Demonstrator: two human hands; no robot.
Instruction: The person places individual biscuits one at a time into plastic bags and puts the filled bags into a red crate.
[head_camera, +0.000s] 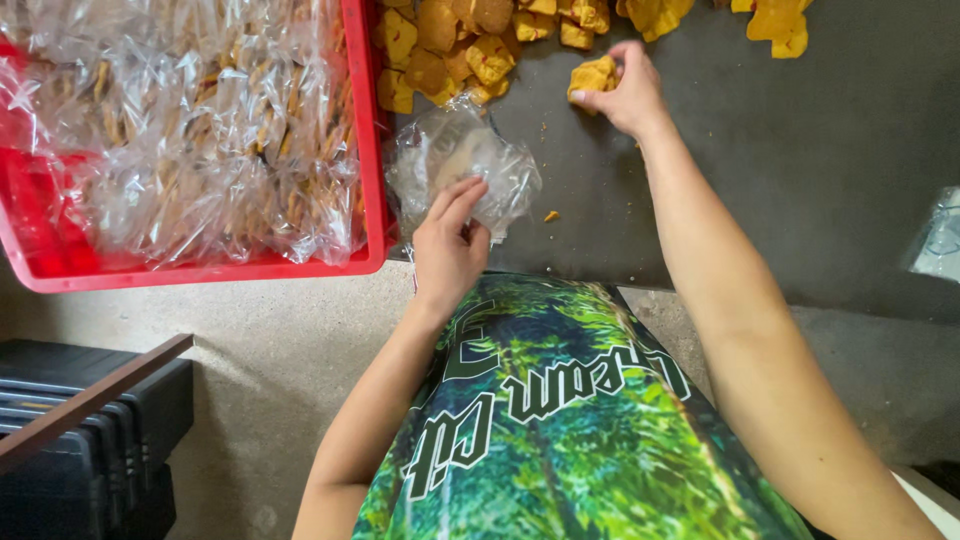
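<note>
Holding a bag (465, 165) with left hand (448, 245), pinching a cracker (592, 77) with right hand (625, 92), crate (372, 150) already loaded, pile (470, 45) left.

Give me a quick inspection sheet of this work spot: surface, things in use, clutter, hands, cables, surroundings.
Surface: dark grey table, scattered with small crumbs.
Job's things: clear plastic bag with pale pieces inside; yellow-orange snack piece; heap of similar pieces along the far edge.
Clutter: one stray crumb beside the bag.
Hands: left hand holds the bag; right hand grips the single snack piece.
Cables: nothing seen.
Surroundings: red crate full of filled clear bags on the left; concrete floor; black ribbed cases at lower left.
</note>
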